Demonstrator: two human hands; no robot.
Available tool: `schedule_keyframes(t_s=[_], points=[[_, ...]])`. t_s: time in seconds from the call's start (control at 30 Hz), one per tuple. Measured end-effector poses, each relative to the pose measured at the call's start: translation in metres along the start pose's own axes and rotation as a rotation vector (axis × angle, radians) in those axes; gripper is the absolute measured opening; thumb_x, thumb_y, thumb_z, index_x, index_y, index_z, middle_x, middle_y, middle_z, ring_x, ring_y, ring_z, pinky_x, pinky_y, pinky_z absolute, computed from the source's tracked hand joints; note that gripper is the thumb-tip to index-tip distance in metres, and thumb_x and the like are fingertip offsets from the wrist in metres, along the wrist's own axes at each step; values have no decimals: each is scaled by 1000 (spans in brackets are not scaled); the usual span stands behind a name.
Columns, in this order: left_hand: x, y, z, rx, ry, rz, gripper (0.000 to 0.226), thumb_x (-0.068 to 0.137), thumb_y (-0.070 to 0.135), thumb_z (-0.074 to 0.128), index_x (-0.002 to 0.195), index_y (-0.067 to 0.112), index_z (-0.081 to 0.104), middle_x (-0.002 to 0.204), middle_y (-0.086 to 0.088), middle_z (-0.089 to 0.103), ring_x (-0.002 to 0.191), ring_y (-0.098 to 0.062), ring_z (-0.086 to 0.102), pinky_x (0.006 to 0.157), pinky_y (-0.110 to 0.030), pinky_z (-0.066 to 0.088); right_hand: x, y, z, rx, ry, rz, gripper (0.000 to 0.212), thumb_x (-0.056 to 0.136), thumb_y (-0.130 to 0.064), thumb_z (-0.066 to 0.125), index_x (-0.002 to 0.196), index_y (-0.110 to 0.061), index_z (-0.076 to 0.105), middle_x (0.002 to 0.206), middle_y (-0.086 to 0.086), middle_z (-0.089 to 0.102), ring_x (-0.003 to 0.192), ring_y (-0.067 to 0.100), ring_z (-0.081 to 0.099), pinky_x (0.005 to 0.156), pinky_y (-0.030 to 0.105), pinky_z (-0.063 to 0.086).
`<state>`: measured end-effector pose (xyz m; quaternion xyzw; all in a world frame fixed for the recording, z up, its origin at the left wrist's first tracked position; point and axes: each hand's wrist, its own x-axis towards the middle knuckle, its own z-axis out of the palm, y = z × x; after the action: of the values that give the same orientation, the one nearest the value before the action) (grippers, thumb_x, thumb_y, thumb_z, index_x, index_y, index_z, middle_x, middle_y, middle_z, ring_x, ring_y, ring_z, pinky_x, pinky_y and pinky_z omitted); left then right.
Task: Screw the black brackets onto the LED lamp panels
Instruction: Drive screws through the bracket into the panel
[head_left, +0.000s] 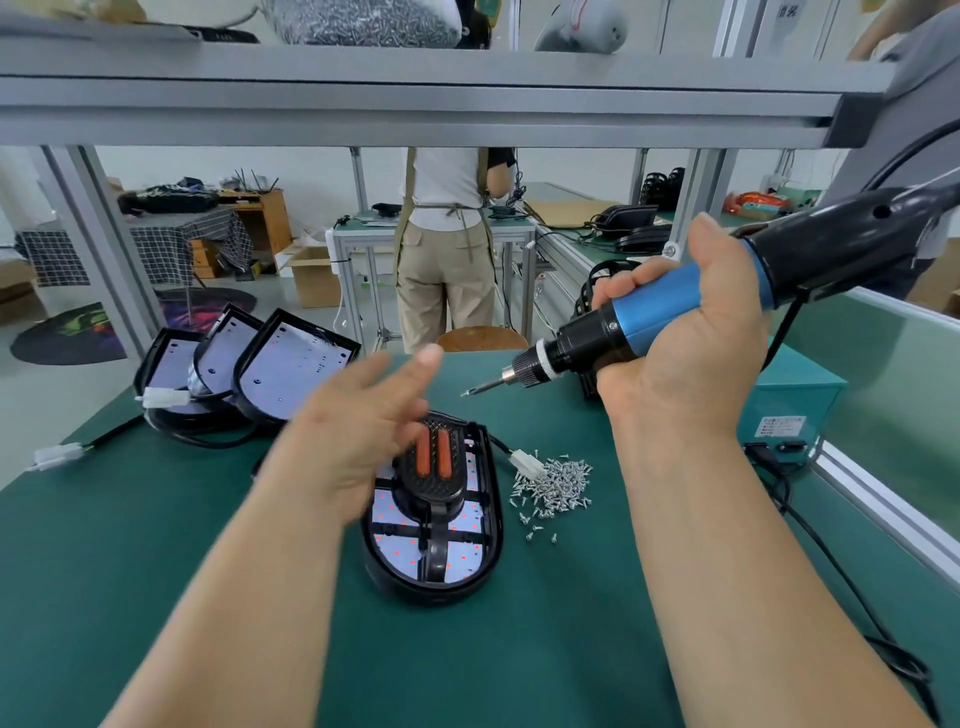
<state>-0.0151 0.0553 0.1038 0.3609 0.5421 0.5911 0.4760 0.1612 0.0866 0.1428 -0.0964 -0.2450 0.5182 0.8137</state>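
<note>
An LED lamp panel lies on the green bench at centre, white board with red dots facing up. A black bracket with two orange strips sits on top of it. My left hand hovers above the panel's upper left, fingers straight and spread, holding nothing. My right hand grips a blue and black electric screwdriver, raised above the bench with its bit pointing left and slightly down. A pile of small silver screws lies just right of the panel.
Three more lamp panels lean stacked at the back left, with white connectors on black cables. A teal power box stands at the right, its cord trailing along the bench. A person in an apron stands beyond the bench. A shelf frame runs overhead.
</note>
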Motion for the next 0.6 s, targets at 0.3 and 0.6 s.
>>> schedule_keyframes(t_s=[0.3,0.6], points=[[-4,-57,-50,314,19,-191,60,92,41,64,143,12,49,130,-7,66,111,-22,64,94,-37,48,-14,41,-1,-184,-28,199,16,86,-6,67,79,-12,55,51,2,48,42,17,48,50,28,46],[-8,-84,-44,240,14,-152,43,102,54,36,110,30,71,107,7,76,104,-19,70,97,-43,51,-31,65,-4,-253,-29,250,27,87,-4,68,67,-14,55,48,-1,47,41,12,47,51,28,46]])
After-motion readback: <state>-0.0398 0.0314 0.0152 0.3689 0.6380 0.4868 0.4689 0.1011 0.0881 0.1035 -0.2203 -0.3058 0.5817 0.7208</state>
